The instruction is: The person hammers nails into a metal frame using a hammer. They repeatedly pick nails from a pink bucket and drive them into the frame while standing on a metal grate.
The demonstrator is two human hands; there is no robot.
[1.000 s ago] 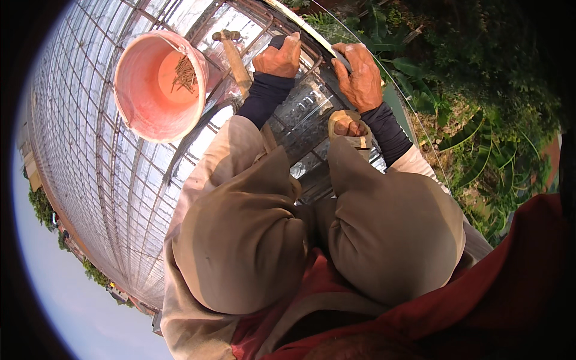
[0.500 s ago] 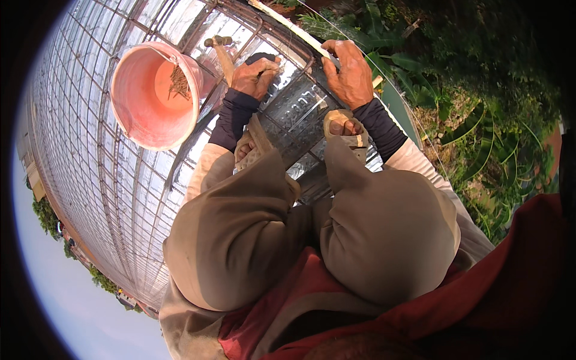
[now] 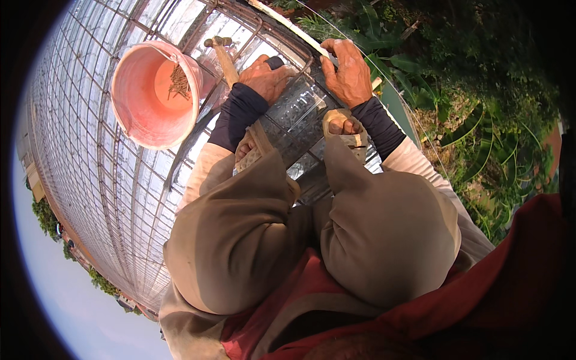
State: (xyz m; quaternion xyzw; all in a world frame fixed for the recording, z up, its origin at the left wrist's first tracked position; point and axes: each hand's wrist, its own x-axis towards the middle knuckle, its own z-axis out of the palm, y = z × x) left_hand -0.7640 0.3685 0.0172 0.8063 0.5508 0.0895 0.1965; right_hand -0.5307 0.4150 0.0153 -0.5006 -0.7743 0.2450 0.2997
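My left hand [image 3: 266, 79] is low over the rebar mesh, its fingers bent around a small dark object [image 3: 275, 62] whose kind I cannot make out. A hammer [image 3: 224, 60] with a wooden handle passes beneath my left wrist, its dark metal head pointing away from me. My right hand [image 3: 348, 75] curls over the pale top edge of a board [image 3: 300, 35], thumb and forefinger on the mesh side. Left of my left hand is a pink bucket [image 3: 155, 96], tipped toward me, with a small heap of nails [image 3: 179, 83] inside.
Steel rebar mesh [image 3: 114, 141] spreads left over shiny sheeting. My sandalled feet [image 3: 345, 129] stand on a dark metal strip between my hands. Past the board on the right, the ground drops to green plants [image 3: 474, 132], and a thin line [image 3: 414, 117] runs alongside.
My left hand has shifted right and slightly down, with the dark object, toward the board, uncovering more of the hammer handle. My right hand stays nearly still at the board's edge.
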